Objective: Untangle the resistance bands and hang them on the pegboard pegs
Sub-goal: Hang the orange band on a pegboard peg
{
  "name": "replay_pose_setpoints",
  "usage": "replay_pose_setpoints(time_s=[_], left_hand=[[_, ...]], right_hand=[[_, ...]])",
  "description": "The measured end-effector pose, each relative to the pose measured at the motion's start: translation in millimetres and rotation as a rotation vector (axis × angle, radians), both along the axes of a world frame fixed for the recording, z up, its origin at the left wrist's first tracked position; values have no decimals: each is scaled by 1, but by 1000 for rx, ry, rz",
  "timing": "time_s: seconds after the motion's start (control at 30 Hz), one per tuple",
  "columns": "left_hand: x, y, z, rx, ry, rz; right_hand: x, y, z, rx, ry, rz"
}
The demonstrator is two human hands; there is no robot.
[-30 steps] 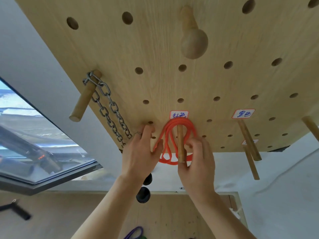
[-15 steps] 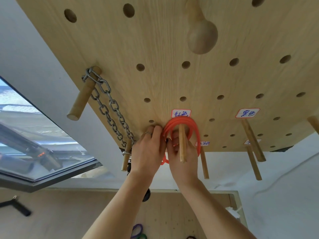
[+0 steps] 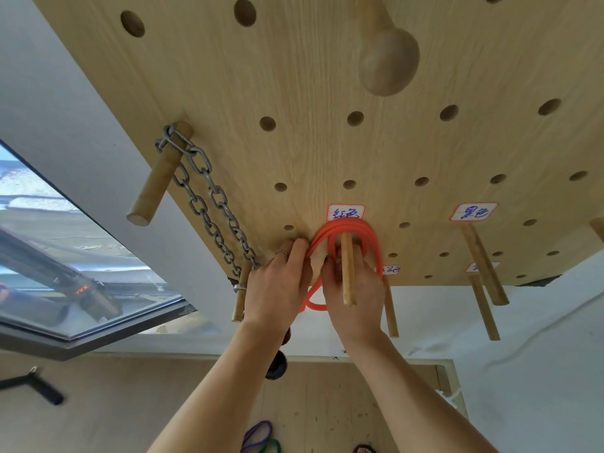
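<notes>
A red resistance band is looped in several strands over a thin wooden peg under a white label on the pegboard. My left hand lies against the board at the band's left side, its fingertips on the strands. My right hand is behind the peg with its fingers reaching up inside the loop; a length of band hangs between the two hands. A purple band and a green band lie on the floor below.
A steel chain hangs from a thick peg at the left. More thin pegs stick out at the right, one under a second label. A round wooden knob sits above. Black dumbbell ends show below my hands.
My right hand has moved from the band's right side to behind the peg, inside the loop. The band has been pushed up close to the board, and my left hand has closed in on it.
</notes>
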State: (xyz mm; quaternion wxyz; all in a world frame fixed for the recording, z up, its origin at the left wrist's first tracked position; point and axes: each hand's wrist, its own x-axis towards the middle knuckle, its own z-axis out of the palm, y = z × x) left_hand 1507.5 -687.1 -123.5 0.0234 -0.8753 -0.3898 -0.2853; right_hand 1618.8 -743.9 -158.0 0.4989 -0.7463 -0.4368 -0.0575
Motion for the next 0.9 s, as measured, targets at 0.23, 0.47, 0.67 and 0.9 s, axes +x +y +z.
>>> replay_pose_setpoints(time_s=[0.23, 0.47, 0.67, 0.9], left_hand=[[8, 0, -20, -206, -61, -11], [10, -6, -23, -396, -110, 6], [5, -7, -25, -474, -112, -32], [6, -9, -25, -419, -77, 74]], right_hand=[[1, -1, 7, -48, -20, -20], [7, -9, 0, -87, -120, 4], [6, -12, -4, -98, -59, 79], [5, -23, -7, -153, 4, 101]])
